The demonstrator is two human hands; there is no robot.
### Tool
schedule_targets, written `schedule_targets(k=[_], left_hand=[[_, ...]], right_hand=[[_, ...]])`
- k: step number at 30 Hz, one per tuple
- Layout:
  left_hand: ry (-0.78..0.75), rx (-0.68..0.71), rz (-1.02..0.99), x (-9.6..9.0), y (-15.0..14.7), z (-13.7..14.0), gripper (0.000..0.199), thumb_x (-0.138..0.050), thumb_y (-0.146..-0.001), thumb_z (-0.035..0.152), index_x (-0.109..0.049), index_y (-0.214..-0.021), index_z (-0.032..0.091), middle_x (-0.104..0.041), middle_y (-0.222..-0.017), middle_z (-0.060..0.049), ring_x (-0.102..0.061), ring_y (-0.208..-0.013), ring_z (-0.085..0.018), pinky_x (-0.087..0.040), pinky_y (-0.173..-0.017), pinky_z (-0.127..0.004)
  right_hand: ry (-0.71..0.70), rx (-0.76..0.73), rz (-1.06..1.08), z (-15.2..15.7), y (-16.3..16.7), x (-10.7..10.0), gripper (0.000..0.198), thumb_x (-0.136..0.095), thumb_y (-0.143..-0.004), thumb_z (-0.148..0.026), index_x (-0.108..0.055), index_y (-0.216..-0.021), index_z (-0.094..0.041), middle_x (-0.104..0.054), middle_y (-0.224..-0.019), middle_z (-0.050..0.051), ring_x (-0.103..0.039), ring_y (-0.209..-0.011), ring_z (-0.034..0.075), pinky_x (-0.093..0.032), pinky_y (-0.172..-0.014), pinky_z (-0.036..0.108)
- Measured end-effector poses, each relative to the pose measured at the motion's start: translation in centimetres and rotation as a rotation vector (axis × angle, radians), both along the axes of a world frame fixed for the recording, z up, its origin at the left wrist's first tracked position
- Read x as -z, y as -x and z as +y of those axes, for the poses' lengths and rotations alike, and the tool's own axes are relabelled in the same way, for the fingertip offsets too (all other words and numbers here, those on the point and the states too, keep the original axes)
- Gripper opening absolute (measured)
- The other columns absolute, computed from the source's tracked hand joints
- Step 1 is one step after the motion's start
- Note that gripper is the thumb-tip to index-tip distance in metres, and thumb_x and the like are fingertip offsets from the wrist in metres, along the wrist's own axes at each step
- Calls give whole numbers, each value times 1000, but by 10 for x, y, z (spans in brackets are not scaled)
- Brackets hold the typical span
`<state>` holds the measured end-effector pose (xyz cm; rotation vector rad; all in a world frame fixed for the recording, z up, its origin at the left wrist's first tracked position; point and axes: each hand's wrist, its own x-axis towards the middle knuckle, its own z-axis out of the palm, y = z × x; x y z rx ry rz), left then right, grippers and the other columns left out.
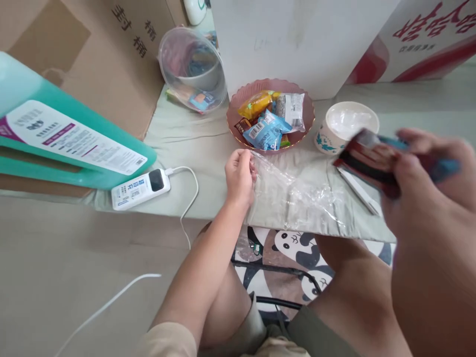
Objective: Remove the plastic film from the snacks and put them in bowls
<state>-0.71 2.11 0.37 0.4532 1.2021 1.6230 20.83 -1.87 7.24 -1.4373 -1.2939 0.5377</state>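
Observation:
My left hand is closed, pinching the edge of a clear plastic bag that lies spread and crumpled on the cloth-covered table. To the right, my right hand is raised and grips a dark red-brown snack packet, blurred by motion. Some blue shows between its fingers, too smeared to identify. Just beyond my left hand sits a pink scalloped bowl with several snack packets in it, among them a blue packet and a yellow packet. A paper bowl with clear plastic inside stands near my right hand.
At the left are a large green liquid jug, a white power bank with a cable, and a cardboard box. A clear tub lies tilted behind. A white box closes off the back. A white flat object lies at right.

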Motion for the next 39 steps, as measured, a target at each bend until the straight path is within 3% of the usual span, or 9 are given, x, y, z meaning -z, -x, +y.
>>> schedule_targets(k=[3, 8, 13, 17, 21, 27, 31, 35, 39], left_hand=[[-1, 37, -9, -1, -2, 0, 31, -68, -92, 28, -49, -68, 19, -44, -56, 7, -37, -41, -3, -24, -40, -16], [-1, 85, 9, 0, 3, -1, 33, -65, -93, 28, -45, -68, 20, -42, -57, 7, -36, -43, -4, -27, -42, -19], [-17, 116, 58, 4, 11, -3, 36, -64, -95, 41, -45, -71, 22, -40, -58, 6, -37, -45, -6, -29, -43, -23], [-32, 191, 78, 1, 15, -5, 37, -61, -98, 42, -44, -72, 22, -39, -60, 6, -38, -47, -7, -32, -46, -24], [-27, 370, 102, -2, 22, -6, 32, -60, -98, 35, -48, -72, 22, -40, -60, 6, -38, -48, -7, -34, -50, -24], [-235, 516, 544, 1, 33, 0, 25, -62, -94, 29, -59, -71, 20, -51, -64, 3, -45, -60, -11, -35, -59, -27], [-272, 594, 799, 4, 34, 7, 21, -62, -92, 30, -66, -74, 19, -60, -67, 1, -49, -63, -13, -36, -62, -28], [-244, 572, 908, 12, 34, 15, 20, -65, -89, 31, -70, -74, 19, -64, -66, 1, -53, -61, -13, -37, -62, -27], [-195, 469, 762, 19, 30, 19, 14, -76, -83, 33, -75, -80, 20, -62, -63, 1, -51, -56, -12, -37, -56, -25]], right_hand=[[-94, -313, 121, 66, 55, -9, 17, -71, -90, -41, -62, -95, -27, -69, -97, 0, -70, -85, 18, -54, -66, 30], [-70, -520, -317, 148, 140, 0, 19, -47, -101, -28, -62, -103, -17, -70, -102, 5, -68, -111, 21, -54, -96, 40], [-96, -512, -599, 156, 162, 20, 19, -65, -88, -21, -64, -107, -24, -69, -117, 11, -60, -126, 32, -53, -105, 49], [-125, -496, -610, 126, 145, 10, 15, -60, -91, -23, -64, -106, -25, -68, -115, 10, -58, -124, 30, -50, -108, 50], [-124, -501, -507, 66, 94, 2, 17, -58, -94, -26, -65, -109, -24, -70, -112, 10, -66, -110, 27, -53, -100, 47], [-4, -642, -740, -7, 11, 45, 61, -75, -82, -51, -60, -135, -24, -59, -148, 18, -59, -134, 41, -51, -106, 60], [79, -479, -718, -16, -7, 63, 20, -61, -93, -37, -74, -102, -25, -71, -132, 12, -71, -116, 35, -59, -92, 55], [153, -316, -504, -11, -19, 54, 27, -55, -98, -37, -79, -103, -27, -77, -122, 9, -73, -111, 30, -61, -85, 45], [331, -382, -312, -13, -37, 54, 37, -51, -102, -47, -79, -115, -27, -79, -119, 7, -73, -113, 29, -59, -98, 47]])
